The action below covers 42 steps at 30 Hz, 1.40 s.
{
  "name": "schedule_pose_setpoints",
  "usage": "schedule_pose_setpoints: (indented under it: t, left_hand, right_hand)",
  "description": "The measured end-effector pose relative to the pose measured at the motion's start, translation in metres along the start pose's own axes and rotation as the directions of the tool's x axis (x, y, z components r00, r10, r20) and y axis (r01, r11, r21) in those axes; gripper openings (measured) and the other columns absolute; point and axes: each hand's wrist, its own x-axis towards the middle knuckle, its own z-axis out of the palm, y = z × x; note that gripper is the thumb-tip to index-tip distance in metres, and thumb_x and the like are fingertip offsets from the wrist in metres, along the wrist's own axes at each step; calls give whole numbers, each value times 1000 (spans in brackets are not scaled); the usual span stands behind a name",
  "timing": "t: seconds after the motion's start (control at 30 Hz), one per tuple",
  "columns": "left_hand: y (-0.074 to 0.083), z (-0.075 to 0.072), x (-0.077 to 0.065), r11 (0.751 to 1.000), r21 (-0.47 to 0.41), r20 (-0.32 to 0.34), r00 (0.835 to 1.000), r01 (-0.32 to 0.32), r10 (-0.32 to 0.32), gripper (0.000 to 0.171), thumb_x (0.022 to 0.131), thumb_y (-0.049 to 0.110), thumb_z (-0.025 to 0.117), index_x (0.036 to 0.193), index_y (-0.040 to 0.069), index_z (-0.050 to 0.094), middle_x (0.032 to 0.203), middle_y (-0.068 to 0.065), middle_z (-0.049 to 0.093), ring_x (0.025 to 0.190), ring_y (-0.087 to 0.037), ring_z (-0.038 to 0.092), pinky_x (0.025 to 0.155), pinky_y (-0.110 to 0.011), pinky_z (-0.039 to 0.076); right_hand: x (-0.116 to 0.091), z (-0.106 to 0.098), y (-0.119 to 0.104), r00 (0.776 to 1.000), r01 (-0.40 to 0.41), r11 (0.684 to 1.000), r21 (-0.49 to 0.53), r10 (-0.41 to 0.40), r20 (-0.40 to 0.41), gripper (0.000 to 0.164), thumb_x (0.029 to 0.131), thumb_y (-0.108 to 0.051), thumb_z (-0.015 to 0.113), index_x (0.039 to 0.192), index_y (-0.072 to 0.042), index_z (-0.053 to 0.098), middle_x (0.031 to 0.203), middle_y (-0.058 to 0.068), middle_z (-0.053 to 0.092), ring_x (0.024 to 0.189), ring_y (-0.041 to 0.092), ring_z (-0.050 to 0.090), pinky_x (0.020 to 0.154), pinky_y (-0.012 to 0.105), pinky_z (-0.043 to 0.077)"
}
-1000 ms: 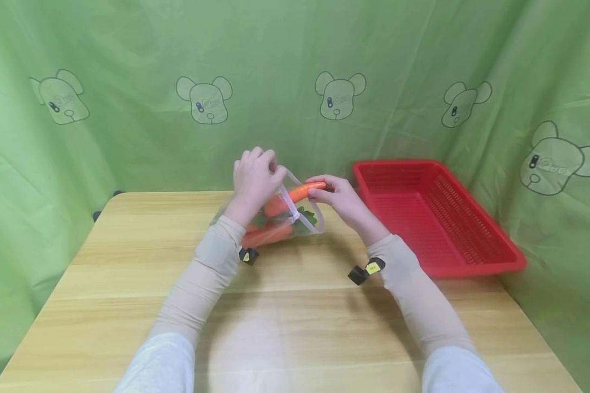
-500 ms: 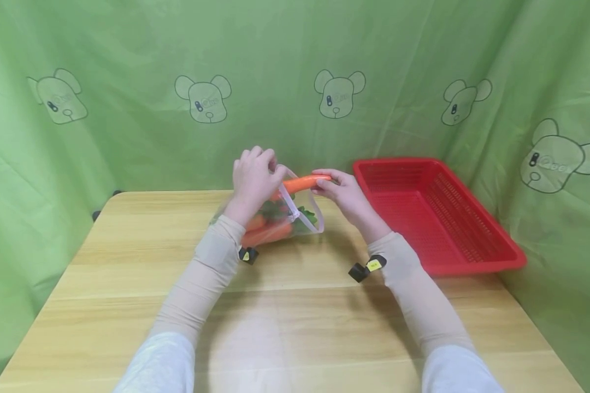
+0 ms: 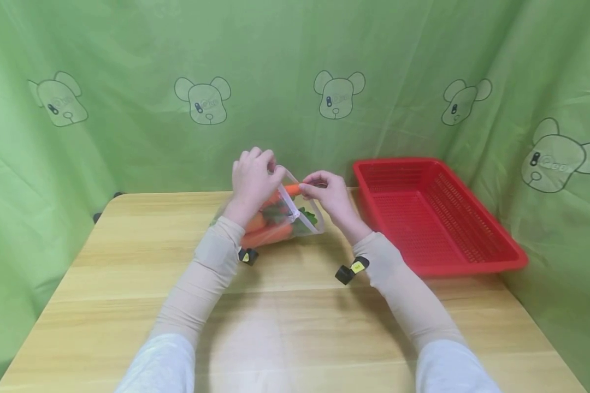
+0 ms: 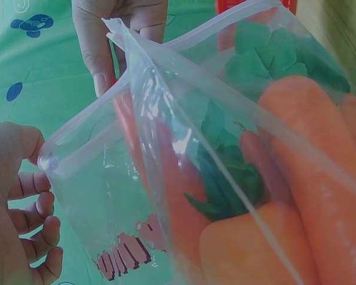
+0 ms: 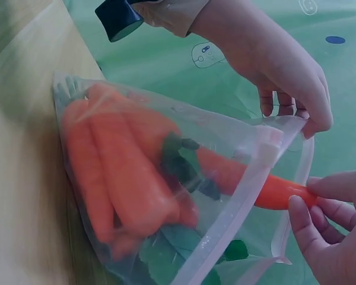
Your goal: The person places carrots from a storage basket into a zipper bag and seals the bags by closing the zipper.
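A clear zip bag [image 3: 288, 202] lies tilted on the table, its mouth facing right. Seen through its plastic are several orange carrots [image 5: 130, 172] and green leaves [image 4: 225, 178]. My left hand [image 3: 255, 177] pinches the upper corner of the bag's mouth, the rim drawn up and apart. At the opening, my right hand [image 3: 330, 196] pinches the tapered end of a carrot [image 5: 276, 193] between thumb and fingers. The thicker part of this carrot reaches inside the bag. The right wrist view shows the thumb and fingertips right at the carrot's tip, just outside the zip strip.
A red plastic basket [image 3: 494, 266] with slotted walls stands on the right side of the wooden table [image 3: 128, 305], close to my right forearm. Green curtains [image 3: 275, 43] printed with bear heads hang behind and at both sides.
My right hand first rises slightly with the carrot, then moves left and a little down to the bag's mouth. Less of the carrot shows outside the bag. The left hand stays put.
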Motion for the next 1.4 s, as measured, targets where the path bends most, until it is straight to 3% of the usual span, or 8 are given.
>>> schedule_pose_setpoints:
  t: [0.23,0.43,0.63,0.77,0.87,1.1,1.27,1.4]
  left_hand:
    - [0,-2,0,1000,12,-7,1000,-2,2,18,87,33,58,81,16,57,88,-1,56,87,-22,47,77,-36,39]
    - [-1,-9,1,1000,23,-30,1000,-7,7,17,85,30,59,79,15,56,87,-2,55,86,-22,47,76,-37,39]
    - [-4,-13,3,999,37,-15,1000,-2,2,16,86,28,58,79,14,56,87,-2,55,86,-23,47,77,-37,39]
    - [-5,-14,4,999,51,-15,1000,-3,4,16,86,29,57,80,14,57,87,-2,55,85,-23,47,76,-37,38]
    - [-6,-15,4,999,51,-19,1000,-7,8,16,86,29,58,79,14,57,86,-2,55,85,-22,47,75,-37,38]
    - [-7,-17,1,999,44,-25,1000,-12,13,17,86,30,59,79,15,57,86,-2,55,84,-22,46,76,-37,39]
    - [-7,-17,1,999,40,-7,1000,-13,13,18,86,32,59,79,15,57,86,-2,55,84,-22,46,76,-36,38]
    - [-6,-17,0,1000,31,3,1000,-4,4,18,86,32,59,80,15,57,86,-2,55,85,-21,46,76,-36,37]
  right_hand:
    - [-3,-1,-4,1000,4,999,36,-5,15,29,87,-1,68,112,9,60,96,10,65,76,8,68,80,29,58]
    - [-2,-11,-7,999,33,999,33,-33,-10,28,88,-1,66,112,10,59,94,9,65,77,7,67,79,32,58]
    - [4,-20,-8,998,39,997,-64,-42,-39,29,88,-7,68,113,6,62,97,7,65,81,8,62,73,24,56]
    - [9,-23,-5,999,36,987,-158,-41,-28,27,89,-7,67,114,3,64,107,16,66,85,10,60,74,22,54]
    - [14,-24,-1,999,53,963,-263,-53,7,26,89,-4,65,114,1,65,114,21,66,92,17,61,79,26,52]
    - [22,-20,9,995,78,857,-509,-35,94,27,85,-2,66,112,-6,69,115,17,64,106,31,61,89,43,50]
    - [24,-16,15,994,103,831,-547,-60,96,19,84,-8,69,103,-8,73,108,15,67,100,29,62,89,42,47]
    - [23,-16,16,992,123,830,-544,-92,84,16,84,-10,71,100,-8,74,104,14,70,96,28,63,86,40,48]
